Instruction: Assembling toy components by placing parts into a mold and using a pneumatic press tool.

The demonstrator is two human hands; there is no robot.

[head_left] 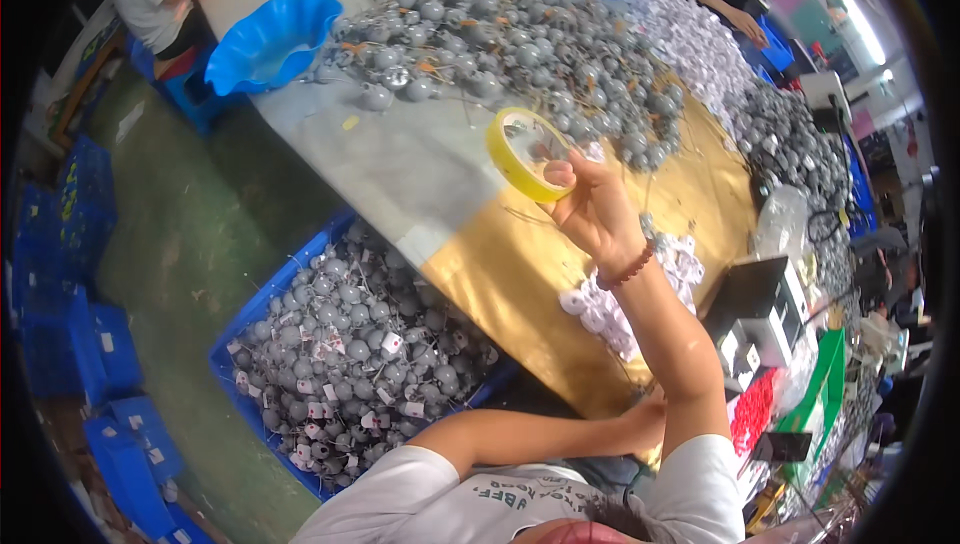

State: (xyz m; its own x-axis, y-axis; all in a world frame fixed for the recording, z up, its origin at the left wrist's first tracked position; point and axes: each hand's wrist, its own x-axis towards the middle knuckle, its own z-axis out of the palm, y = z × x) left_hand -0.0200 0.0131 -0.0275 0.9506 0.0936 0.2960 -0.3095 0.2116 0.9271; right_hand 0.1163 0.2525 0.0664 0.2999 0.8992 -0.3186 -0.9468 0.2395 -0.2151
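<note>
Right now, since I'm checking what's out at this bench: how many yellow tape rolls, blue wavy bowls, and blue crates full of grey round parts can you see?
Yellow roll of adhesive tape, in the grip of the right hand: 1
Blue wavy-rimmed plastic bowl: 1
Blue plastic crate filled with grey round parts: 1
Total: 3

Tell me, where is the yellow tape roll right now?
In the head view the yellow tape roll is held up in the right hand, near the picture's middle, above the table and just in front of the heap of grey balls.
</note>
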